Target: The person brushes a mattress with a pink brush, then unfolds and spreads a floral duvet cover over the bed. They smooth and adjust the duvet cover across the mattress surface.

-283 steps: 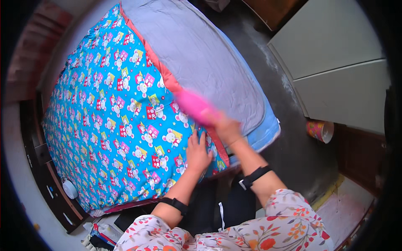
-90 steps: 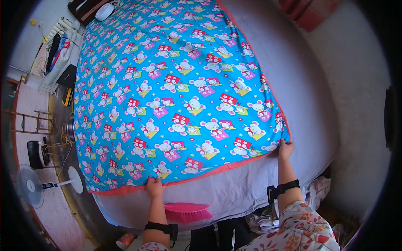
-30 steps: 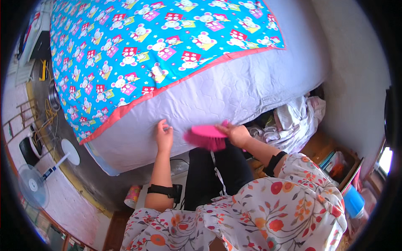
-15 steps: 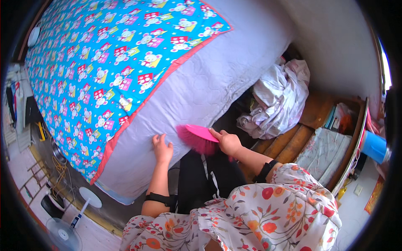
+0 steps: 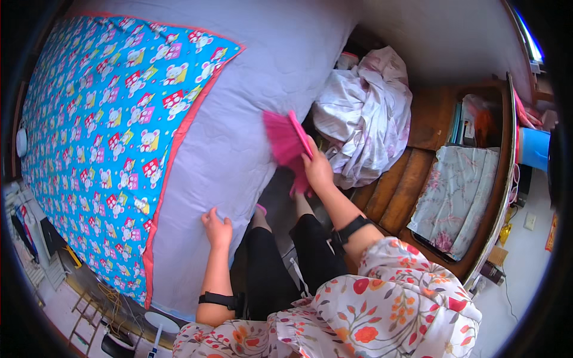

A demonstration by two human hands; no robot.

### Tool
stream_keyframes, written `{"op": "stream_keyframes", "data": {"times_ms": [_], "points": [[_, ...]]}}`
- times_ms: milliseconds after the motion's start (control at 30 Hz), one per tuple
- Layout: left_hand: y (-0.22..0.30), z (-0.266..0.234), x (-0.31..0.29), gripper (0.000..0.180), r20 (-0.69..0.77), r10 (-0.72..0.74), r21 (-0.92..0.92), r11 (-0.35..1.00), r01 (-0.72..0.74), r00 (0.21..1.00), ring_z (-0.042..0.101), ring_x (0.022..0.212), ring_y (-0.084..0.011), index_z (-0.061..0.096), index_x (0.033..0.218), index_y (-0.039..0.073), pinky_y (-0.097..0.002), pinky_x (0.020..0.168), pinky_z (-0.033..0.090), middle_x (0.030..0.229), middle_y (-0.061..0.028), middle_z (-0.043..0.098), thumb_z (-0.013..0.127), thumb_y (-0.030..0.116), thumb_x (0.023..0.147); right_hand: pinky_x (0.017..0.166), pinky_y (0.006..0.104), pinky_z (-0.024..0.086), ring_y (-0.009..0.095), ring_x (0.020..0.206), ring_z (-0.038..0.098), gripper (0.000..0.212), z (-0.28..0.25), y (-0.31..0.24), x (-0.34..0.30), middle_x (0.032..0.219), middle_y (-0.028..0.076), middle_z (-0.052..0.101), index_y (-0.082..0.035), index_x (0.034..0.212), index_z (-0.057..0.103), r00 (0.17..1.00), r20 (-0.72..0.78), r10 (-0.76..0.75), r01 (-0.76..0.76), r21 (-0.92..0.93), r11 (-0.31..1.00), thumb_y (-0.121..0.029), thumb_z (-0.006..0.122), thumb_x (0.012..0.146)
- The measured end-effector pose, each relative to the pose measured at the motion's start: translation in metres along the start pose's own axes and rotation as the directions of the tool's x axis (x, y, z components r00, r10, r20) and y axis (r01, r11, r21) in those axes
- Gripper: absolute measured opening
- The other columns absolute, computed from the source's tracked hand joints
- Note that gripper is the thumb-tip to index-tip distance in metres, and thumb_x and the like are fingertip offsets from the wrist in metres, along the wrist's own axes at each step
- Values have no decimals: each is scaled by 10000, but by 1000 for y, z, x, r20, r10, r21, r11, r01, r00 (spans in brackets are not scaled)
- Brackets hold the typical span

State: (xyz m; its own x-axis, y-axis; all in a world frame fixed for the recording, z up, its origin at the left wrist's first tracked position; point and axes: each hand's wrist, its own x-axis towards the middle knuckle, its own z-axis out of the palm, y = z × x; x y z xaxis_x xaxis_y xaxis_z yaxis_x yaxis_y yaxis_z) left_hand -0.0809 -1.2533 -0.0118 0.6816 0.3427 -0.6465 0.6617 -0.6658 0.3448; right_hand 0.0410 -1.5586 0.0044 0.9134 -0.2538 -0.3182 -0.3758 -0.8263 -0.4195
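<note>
In the head view, we grip a pink brush (image 5: 285, 137) in our right hand (image 5: 319, 170), fingers closed around it, at the right edge of the grey-covered bed (image 5: 203, 179); whether brush and bed touch, we cannot tell. Our left hand (image 5: 217, 228), fingers loosely parted, hangs at the bed's near edge. A blue mouse-print quilt (image 5: 110, 143) covers the left side; a white cloth bundle (image 5: 370, 116) lies just beside the right edge.

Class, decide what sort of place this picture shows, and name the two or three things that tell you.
Probably a bedroom: there is a wide bed with a greyish cover, a blue cartoon-print quilt spread over part of it, and bundled pale fabric beside it.
</note>
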Motion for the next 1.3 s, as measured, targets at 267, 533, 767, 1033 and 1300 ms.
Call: {"op": "stream_keyframes", "data": {"times_ms": [267, 533, 767, 1033, 1300], "points": [[118, 61, -2, 539, -24, 434, -58, 899, -435, 901, 397, 1242, -414, 421, 1264, -24, -431, 1040, 350, 1338, -252, 371, 632, 90, 781, 675, 463, 489, 384, 796, 580, 645, -82, 52, -49, 942, 144, 517, -265, 1431, 355, 987, -14, -162, 162, 83, 983, -233, 640, 852], [276, 135, 23, 656, 128, 604, -182, 794, -580, 786, 472, 1173, -377, 417, 1326, 43, -416, 990, 411, 1321, -215, 403, 714, 128, 747, 889, 327, 463, 246, 1016, 600, 547, -104, 144, -30, 1115, 160, 611, 28, 1268, 435, 925, -28, 379, -249, 710, 659, -131, 705, 820], [383, 290, 12, 776, 43, 730, -4, 683, -731, 682, 434, 1186, -459, 432, 1337, 63, -437, 1022, 375, 1344, -221, 388, 786, 249, 672, 813, 260, 465, 127, 878, 580, 447, -125, 243, -25, 979, 55, 596, -27, 1152, 426, 812, 21, 584, -252, 915, 316, -8, 700, 800], [400, 288, -8, 323, 86, 715, -225, 692, -686, 693, 560, 887, -323, 633, 913, -11, -384, 769, 448, 886, -147, 560, 753, 150, 660, 959, 304, 386, 166, 1040, 529, 399, -137, 262, -13, 1117, 71, 569, -36, 1190, 441, 763, 40, 646, -137, 985, 101, -78, 648, 852], [388, 129, -90, 326, 620, 600, -640, 759, -117, 506, 595, 867, -150, 636, 1003, -11, -287, 798, 475, 949, -51, 653, 682, 39, 685, 989, 393, 422, 255, 1078, 581, 410, -168, 260, 16, 1146, 112, 623, -30, 1209, 534, 877, 319, 360, -49, 804, -593, -218, 581, 848]]}}
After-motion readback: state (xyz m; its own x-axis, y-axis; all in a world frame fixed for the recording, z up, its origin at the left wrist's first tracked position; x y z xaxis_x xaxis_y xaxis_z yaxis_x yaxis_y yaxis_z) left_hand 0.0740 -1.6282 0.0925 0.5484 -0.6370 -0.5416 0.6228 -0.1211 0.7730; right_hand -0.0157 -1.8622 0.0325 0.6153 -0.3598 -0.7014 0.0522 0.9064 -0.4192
